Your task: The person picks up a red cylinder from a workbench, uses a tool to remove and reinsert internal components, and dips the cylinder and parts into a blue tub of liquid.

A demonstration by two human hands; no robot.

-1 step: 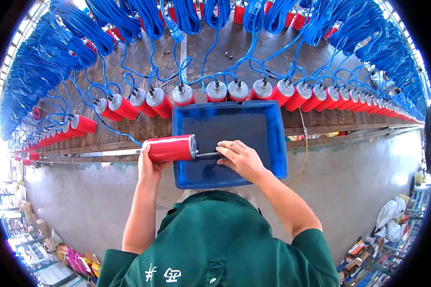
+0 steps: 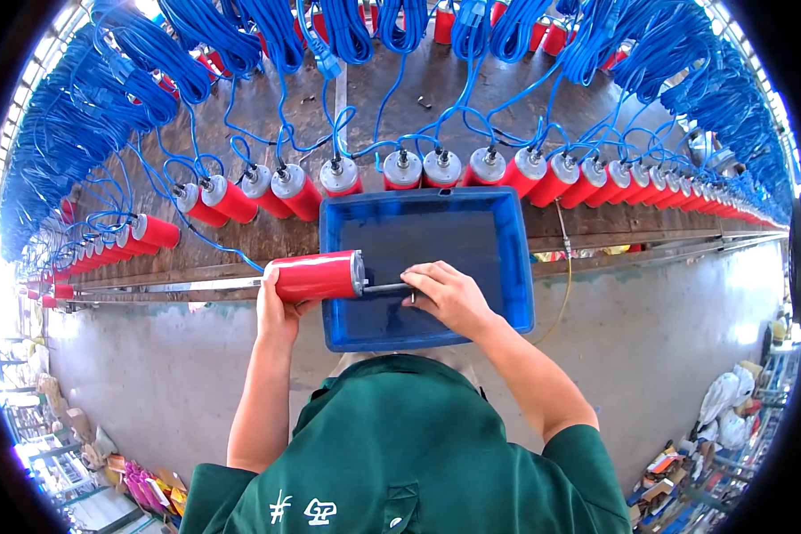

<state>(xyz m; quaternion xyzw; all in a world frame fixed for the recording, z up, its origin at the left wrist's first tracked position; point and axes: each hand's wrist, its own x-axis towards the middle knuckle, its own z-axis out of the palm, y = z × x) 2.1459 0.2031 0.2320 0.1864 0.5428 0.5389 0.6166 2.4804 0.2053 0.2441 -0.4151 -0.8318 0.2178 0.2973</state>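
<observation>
My left hand [image 2: 279,307] is wrapped round the far-left end of a red metal cylinder [image 2: 316,276], which lies sideways with its silver end cap [image 2: 358,273] facing right. A blue cable [image 2: 231,253] runs to the cylinder's left end. Between its fingertips, my right hand [image 2: 447,295] grips a slim metal rod-shaped tool [image 2: 385,287], whose left tip meets the lower part of the end cap. The tool's right end is mostly hidden by my fingers. Below the cylinder and my right hand is a blue plastic tray [image 2: 520,267] with a dark bottom.
Similar red cylinders [image 2: 587,182] with silver caps stand in a long row on the brown bench [image 2: 365,107]. Coiled blue cables [image 2: 142,67] are heaped behind them. A yellowish hose [image 2: 568,298] hangs off the bench edge at the right. Boxes and bags line the floor's edges.
</observation>
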